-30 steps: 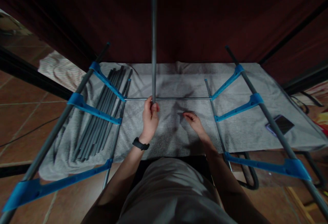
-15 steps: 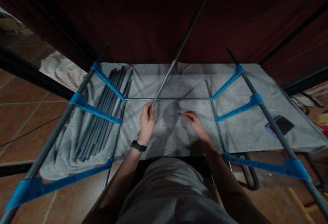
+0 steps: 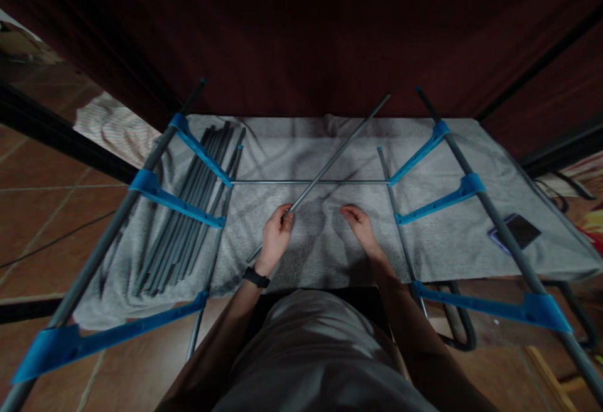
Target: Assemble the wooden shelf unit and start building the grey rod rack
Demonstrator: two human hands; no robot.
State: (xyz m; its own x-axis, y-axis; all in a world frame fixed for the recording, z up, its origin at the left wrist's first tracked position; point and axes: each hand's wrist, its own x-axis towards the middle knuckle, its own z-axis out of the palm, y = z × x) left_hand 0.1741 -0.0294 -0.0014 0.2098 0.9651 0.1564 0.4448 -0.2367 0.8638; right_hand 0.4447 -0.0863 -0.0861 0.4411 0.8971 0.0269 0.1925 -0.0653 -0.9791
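My left hand [image 3: 277, 236] is closed round a thin grey metal tube [image 3: 336, 153], near its lower end. The tube slants from lower left to upper right, over a crossbar [image 3: 264, 181] that links two side frames. My right hand [image 3: 358, 223] hovers right of it, thumb and fingers pinched together; whatever they hold is hidden. On the left stands a side frame of grey tubes with blue plastic brackets [image 3: 181, 201]. A matching frame with blue brackets [image 3: 436, 205] stands on the right.
Several loose grey tubes [image 3: 188, 211] lie side by side at the left on a grey cloth [image 3: 306, 261]. A phone [image 3: 516, 231] rests on the cloth at the right. Dark red fabric [image 3: 301, 35] rises behind. Tiled floor [image 3: 42, 223] shows at the left.
The tube in my left hand has tipped down from a steep angle to a flatter slant. The small dark piece at my right fingertips no longer shows.
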